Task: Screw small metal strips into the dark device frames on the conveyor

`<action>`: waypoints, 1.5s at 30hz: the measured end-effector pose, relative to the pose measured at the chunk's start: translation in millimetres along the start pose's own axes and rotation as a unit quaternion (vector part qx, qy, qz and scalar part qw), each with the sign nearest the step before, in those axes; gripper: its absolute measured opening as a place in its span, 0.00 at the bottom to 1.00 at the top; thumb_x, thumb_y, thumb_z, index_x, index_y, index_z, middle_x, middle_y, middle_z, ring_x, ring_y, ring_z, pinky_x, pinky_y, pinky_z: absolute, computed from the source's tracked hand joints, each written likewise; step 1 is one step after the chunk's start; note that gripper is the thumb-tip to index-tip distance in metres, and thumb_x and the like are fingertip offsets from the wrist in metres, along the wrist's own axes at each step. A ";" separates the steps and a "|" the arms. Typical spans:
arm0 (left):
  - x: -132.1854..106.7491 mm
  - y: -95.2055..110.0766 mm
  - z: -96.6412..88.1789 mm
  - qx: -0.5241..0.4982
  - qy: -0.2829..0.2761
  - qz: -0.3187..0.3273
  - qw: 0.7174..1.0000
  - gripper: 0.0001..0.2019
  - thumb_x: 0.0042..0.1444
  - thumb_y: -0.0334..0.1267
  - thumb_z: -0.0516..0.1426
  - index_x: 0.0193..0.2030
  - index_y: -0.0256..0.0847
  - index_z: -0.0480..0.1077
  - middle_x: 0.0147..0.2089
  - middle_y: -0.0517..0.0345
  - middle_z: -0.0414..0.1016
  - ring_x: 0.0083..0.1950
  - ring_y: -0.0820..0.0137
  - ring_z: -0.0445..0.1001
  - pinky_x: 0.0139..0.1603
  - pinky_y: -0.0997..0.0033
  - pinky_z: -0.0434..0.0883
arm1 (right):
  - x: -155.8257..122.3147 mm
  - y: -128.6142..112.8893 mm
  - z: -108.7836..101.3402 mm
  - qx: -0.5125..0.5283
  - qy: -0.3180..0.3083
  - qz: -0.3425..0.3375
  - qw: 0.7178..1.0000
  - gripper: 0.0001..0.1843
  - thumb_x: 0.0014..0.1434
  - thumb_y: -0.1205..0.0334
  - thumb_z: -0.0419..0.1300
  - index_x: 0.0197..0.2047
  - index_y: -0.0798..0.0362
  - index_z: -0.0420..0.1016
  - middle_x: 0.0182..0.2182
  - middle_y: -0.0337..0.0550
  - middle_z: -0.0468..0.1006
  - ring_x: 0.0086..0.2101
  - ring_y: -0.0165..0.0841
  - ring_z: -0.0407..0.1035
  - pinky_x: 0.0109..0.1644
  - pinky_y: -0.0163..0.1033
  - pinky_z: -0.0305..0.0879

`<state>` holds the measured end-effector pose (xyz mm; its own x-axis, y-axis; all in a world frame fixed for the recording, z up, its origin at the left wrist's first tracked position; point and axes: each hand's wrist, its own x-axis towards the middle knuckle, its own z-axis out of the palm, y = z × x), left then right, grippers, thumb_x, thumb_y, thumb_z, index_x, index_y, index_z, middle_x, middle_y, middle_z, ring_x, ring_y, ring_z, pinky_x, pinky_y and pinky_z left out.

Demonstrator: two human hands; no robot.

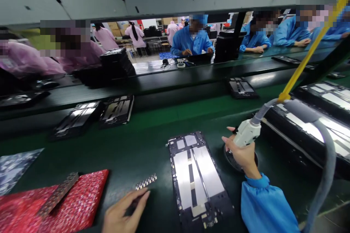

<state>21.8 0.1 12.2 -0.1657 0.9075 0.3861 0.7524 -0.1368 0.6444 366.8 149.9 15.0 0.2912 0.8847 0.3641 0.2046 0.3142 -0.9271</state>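
My left hand [127, 209] reaches in from the bottom edge, thumb and forefinger pinched at the near end of a short strip of small shiny parts [147, 181]. To the right of it lies a flat tablet-like device [195, 176], open, with two silvery panels and dark cables between them. My right hand [243, 154], in a blue sleeve, wraps round a white-handled tool [248, 133] fed by a grey corrugated hose, beside the device's right edge. Under the tool is a dark round dish or base [232, 158], partly hidden by the hand. The tool's tip is out of sight.
Red bubble wrap [90, 196] with a dark strip [58, 194] on it lies at left. More opened devices [117, 110] rest on the green belt. Stacked devices [308, 123] stand at right, behind a yellow strap [308, 56] and grey hose [326, 153]. Co-workers [191, 40] sit opposite.
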 end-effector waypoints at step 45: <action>-36.3 49.1 103.2 0.014 -0.148 0.363 0.920 0.14 0.67 0.40 0.50 0.44 0.35 0.75 0.50 0.55 0.80 0.59 0.70 0.72 0.71 0.64 0.54 | -49.3 -63.8 146.7 0.084 -0.199 0.029 0.976 0.21 0.53 0.60 0.67 0.48 0.55 0.70 0.14 0.29 0.68 0.17 0.30 0.64 0.28 0.39 0.65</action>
<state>130.5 1.4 -38.3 0.5635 0.6505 0.5093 0.6135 -0.7423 0.2693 202.3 136.8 43.1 -0.0944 0.9559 0.2781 0.0321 0.2822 -0.9588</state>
